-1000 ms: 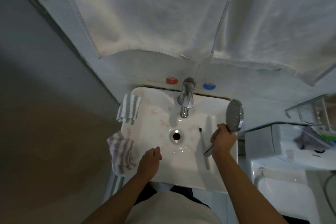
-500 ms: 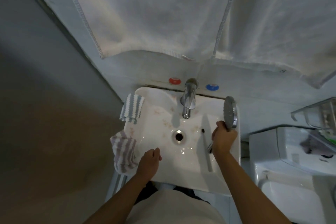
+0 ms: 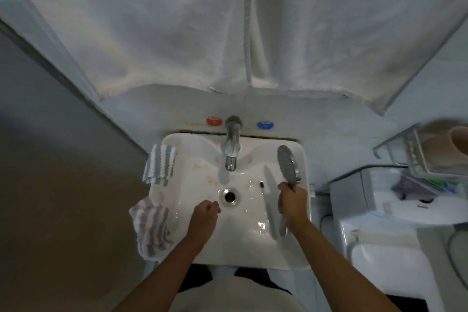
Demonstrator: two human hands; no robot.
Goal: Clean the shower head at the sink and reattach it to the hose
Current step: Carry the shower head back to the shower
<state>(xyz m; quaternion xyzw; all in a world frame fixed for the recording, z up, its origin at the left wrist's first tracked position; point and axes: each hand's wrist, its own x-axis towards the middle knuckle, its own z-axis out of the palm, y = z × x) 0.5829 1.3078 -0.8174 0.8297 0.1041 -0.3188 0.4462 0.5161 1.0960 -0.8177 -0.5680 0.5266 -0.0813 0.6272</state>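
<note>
The right hand (image 3: 292, 201), right of centre in the frame, is clenched around the handle of the shower head (image 3: 288, 167), with the round spray face standing up above the fist over the right part of the sink (image 3: 177, 143). The face is turned toward the left of the frame, toward the faucet (image 3: 231, 149), which suggests the person wants the nozzles within reach of water and scrubbing while any drips fall into the basin. The lower end of the handle pokes out below the fist, free of any hose, so reattaching is not yet done; no hose can be made out with certainty.

The left hand (image 3: 203, 215) hangs over the lower centre of the basin, just left of the drain (image 3: 230, 195), its fingers loosely curled and grasping nothing that can be seen. It looks placed to pick something up or to rub the spray face.

A small dark-tipped brush, possibly a toothbrush (image 3: 264, 191), lies in the basin between the drain and the right hand, likely left there as the scrubbing tool. Two striped cloths sit on the sink's left edge: a blue-striped cloth (image 3: 159, 164) at the upper left rim and a grey-striped cloth (image 3: 150, 228) hanging over the lower left, handy for wiping. No water stream shows from the faucet, though the basin looks wet. White towels (image 3: 177, 33) fill the top of the frame.
</note>
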